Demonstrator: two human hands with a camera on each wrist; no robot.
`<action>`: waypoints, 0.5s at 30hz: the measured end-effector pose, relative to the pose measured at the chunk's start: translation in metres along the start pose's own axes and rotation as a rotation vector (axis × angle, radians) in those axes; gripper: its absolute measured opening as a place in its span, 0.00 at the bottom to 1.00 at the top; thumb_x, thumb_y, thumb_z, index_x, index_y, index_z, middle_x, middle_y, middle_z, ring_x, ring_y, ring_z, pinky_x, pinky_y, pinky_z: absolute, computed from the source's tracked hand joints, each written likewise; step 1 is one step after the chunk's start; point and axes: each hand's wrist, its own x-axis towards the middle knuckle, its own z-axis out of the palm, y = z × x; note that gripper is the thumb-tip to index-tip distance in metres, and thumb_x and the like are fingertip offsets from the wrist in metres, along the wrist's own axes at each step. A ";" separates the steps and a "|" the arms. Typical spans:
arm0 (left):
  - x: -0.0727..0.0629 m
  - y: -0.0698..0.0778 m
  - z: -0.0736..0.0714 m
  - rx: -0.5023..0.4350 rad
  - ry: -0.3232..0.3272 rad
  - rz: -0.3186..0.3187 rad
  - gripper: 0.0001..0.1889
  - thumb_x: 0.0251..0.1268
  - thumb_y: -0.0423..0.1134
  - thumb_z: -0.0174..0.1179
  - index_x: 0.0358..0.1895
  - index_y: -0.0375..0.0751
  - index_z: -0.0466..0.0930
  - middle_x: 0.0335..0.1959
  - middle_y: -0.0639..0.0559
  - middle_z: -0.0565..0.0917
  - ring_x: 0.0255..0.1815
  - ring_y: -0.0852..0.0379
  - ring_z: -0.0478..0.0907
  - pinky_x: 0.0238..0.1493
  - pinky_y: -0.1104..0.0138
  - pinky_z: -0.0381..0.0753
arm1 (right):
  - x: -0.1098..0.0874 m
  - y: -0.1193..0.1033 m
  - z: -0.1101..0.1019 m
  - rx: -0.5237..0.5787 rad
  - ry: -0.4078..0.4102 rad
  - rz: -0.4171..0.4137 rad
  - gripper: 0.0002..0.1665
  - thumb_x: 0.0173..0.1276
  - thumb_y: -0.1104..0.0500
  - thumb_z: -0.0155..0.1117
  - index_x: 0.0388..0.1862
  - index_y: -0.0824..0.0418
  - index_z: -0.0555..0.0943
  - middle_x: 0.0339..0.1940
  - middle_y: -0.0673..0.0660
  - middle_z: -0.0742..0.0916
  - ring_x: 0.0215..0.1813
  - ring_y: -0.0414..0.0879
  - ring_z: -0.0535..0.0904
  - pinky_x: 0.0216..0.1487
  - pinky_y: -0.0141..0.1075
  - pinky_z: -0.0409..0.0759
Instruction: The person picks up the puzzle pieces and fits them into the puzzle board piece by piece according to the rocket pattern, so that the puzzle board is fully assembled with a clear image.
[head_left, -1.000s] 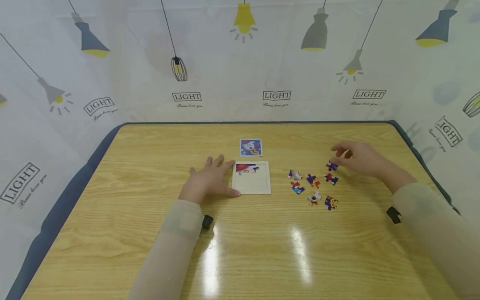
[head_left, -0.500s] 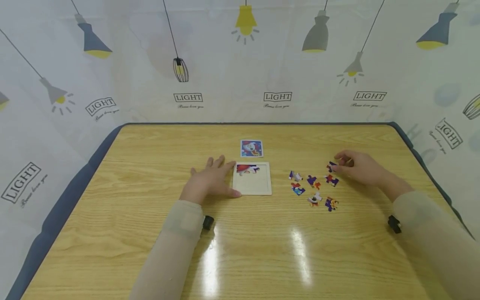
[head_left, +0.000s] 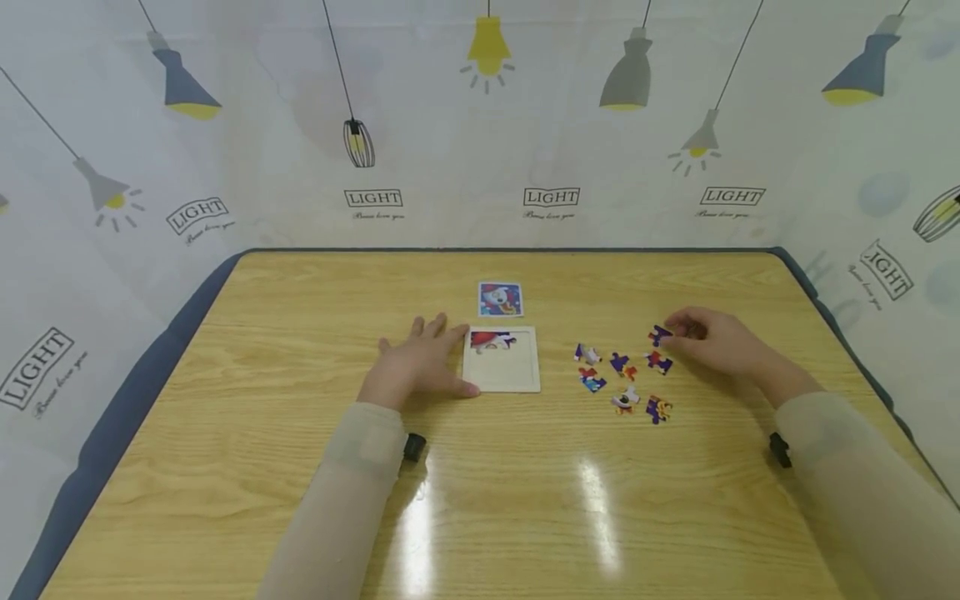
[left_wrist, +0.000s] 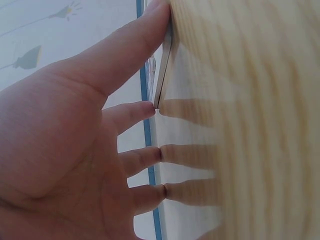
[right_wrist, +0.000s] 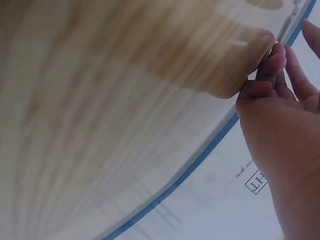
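My left hand [head_left: 420, 358] lies on the table with fingers spread, touching the left side of a square puzzle tray [head_left: 513, 379]. Its thumb is at the near corner and its index finger at the far one, also seen in the left wrist view. Fitted puzzle pieces [head_left: 487, 339] in red, white and purple fill the tray's upper left. To the right, my right hand [head_left: 723, 340] pinches the right side of a purple puzzle piece [head_left: 659, 335] on the table between thumb and index finger. The right wrist view shows curled fingers [right_wrist: 272, 65] low at the tabletop; the piece is barely visible there.
Several loose puzzle pieces [head_left: 624, 402] lie between the tray and my right hand. A small picture card [head_left: 500, 299] lies behind the tray. The wooden table [head_left: 300, 333] meets a lamp-printed cloth [head_left: 450, 108] at its back and sides.
My right hand has come down from above the purple puzzle piece to its right side, thumb and index finger closing on it. My left hand and the tray have stayed in place.
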 end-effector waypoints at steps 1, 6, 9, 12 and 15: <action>0.000 0.000 0.000 -0.001 0.001 -0.002 0.57 0.61 0.68 0.72 0.88 0.63 0.47 0.91 0.47 0.36 0.91 0.35 0.29 0.77 0.19 0.28 | 0.000 0.000 0.000 0.004 -0.002 0.006 0.35 0.79 0.39 0.64 0.69 0.64 0.78 0.55 0.61 0.85 0.53 0.53 0.78 0.53 0.40 0.78; 0.000 -0.001 0.002 -0.006 -0.002 -0.009 0.57 0.62 0.67 0.72 0.88 0.63 0.47 0.91 0.48 0.36 0.91 0.36 0.28 0.77 0.20 0.28 | 0.000 0.001 0.000 0.028 -0.018 0.039 0.35 0.77 0.37 0.66 0.68 0.61 0.79 0.56 0.61 0.85 0.55 0.53 0.77 0.55 0.42 0.77; 0.000 -0.002 0.004 -0.010 -0.003 -0.005 0.57 0.62 0.68 0.72 0.88 0.63 0.47 0.91 0.48 0.35 0.91 0.36 0.28 0.77 0.20 0.27 | 0.000 0.002 -0.001 0.040 -0.025 0.046 0.36 0.76 0.36 0.67 0.67 0.62 0.79 0.56 0.61 0.84 0.55 0.52 0.77 0.54 0.40 0.77; 0.000 -0.002 0.004 -0.008 -0.003 0.001 0.57 0.61 0.68 0.71 0.88 0.63 0.47 0.91 0.48 0.35 0.91 0.36 0.28 0.77 0.20 0.27 | -0.001 0.003 -0.001 0.064 -0.030 0.048 0.37 0.75 0.36 0.68 0.68 0.61 0.79 0.56 0.60 0.84 0.54 0.52 0.77 0.52 0.38 0.77; 0.001 -0.002 0.002 -0.001 -0.002 0.002 0.57 0.62 0.68 0.71 0.89 0.63 0.46 0.91 0.47 0.36 0.91 0.36 0.28 0.77 0.20 0.27 | -0.001 0.004 -0.002 0.085 -0.035 0.051 0.37 0.75 0.35 0.68 0.68 0.61 0.79 0.56 0.60 0.84 0.54 0.51 0.77 0.51 0.36 0.78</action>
